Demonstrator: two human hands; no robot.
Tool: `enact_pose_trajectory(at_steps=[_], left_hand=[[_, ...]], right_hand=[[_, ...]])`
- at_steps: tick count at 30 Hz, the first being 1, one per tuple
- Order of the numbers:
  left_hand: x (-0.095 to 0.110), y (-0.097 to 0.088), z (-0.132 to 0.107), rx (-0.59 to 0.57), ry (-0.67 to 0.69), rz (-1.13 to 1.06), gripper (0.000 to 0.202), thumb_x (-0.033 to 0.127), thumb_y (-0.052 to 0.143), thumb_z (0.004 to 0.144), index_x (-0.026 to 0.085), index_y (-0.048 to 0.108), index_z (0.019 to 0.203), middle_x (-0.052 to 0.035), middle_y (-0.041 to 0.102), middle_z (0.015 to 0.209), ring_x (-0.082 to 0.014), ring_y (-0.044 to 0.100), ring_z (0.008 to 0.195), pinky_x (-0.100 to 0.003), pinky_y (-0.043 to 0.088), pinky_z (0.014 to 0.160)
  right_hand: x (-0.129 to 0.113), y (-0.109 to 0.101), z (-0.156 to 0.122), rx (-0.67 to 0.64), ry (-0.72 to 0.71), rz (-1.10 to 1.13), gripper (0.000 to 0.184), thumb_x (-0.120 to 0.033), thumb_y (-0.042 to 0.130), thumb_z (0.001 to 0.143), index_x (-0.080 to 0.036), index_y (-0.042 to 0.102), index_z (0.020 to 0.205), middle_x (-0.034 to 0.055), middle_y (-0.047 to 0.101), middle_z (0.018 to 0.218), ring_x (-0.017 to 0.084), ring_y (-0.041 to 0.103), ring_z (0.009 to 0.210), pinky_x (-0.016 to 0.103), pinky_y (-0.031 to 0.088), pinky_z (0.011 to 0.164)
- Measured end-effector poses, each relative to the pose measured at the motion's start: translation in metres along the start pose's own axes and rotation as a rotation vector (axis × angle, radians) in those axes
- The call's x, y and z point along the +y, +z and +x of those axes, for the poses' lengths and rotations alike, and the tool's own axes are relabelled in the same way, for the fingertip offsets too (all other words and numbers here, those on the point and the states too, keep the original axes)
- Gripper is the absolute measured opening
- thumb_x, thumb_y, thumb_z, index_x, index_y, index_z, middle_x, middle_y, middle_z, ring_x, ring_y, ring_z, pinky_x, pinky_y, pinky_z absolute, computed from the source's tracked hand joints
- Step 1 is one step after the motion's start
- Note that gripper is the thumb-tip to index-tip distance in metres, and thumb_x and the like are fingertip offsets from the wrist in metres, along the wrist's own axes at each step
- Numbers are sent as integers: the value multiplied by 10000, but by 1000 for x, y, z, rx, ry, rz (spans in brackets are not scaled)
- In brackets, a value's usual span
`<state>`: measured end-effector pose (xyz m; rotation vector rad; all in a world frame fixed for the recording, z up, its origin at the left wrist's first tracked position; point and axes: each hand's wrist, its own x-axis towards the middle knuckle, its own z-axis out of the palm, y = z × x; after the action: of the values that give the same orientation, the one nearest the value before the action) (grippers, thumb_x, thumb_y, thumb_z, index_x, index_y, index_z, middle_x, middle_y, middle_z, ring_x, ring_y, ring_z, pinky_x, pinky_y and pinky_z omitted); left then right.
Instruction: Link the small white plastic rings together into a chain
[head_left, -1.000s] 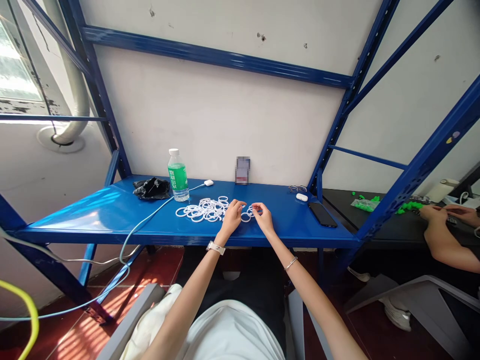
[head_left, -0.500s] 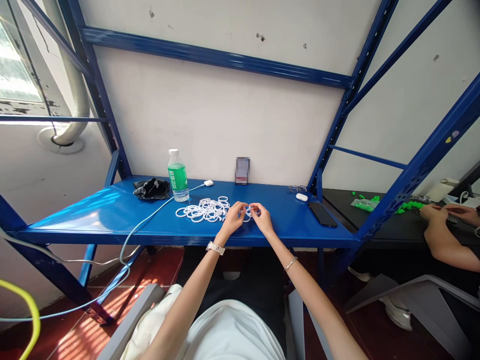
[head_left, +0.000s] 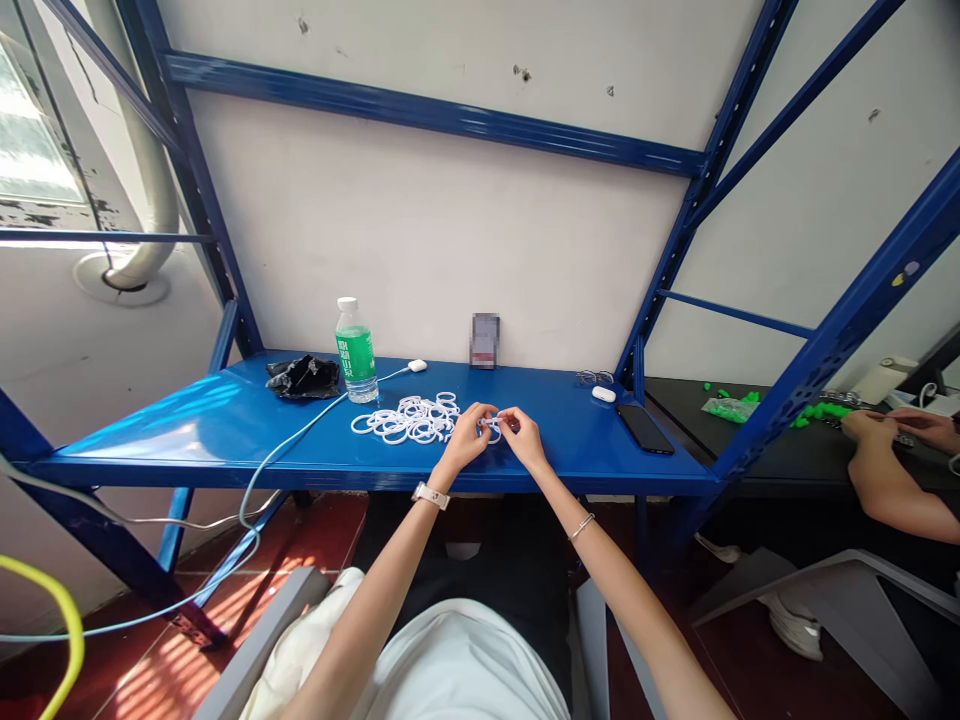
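A white ring (head_left: 493, 428) is held just right of the pile of white rings (head_left: 405, 418), low over the blue shelf (head_left: 187, 420), with the left hand (head_left: 466, 438) and right hand (head_left: 523, 436) each pinching it from its own side between curled fingertips. Behind and left of the pile stand a green-labelled bottle (head_left: 355, 352) and a crumpled black bag (head_left: 304, 376), and a white cable (head_left: 300, 430) runs off the shelf edge to the pile's left. Well to the pile's right lie a white earbud case (head_left: 603, 394) and a dark phone (head_left: 643, 428), and farther right another person's hands (head_left: 870, 428) are busy at a black table.

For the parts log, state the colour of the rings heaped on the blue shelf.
White; the head view shows the rings clearly beside the left hand.
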<state>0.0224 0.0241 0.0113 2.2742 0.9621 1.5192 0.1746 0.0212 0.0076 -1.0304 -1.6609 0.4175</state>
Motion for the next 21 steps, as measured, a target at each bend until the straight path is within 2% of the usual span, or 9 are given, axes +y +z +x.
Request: enact_pose_trajectory(at_steps=[5,9,21], left_hand=[[1,0,0,1,-22,-60,369,45,449,714,200,583,1021,-30,588,881,-167,583,817,-274,491,706],[1,-1,0,9,-13,-72,316,64,445,767,199,586,1016,-32,588,894,-159,591,835,-262,502,700],[1,0,0,21,-42,-39,175,241,485,901,202,596,1030,-58,627,984,-178,611,902,-268,506,692]], right_hand=[[1,1,0,21,44,37,129,-345,532,789,-227,584,790,16,663,790,183,620,715,300,503,676],[1,1,0,31,64,49,130,-349,525,792,-230,578,797,18,658,788,189,624,728,302,500,685],[-1,0,0,21,58,92,206,-422,527,838,-225,585,821,28,666,772,211,643,730,316,509,682]])
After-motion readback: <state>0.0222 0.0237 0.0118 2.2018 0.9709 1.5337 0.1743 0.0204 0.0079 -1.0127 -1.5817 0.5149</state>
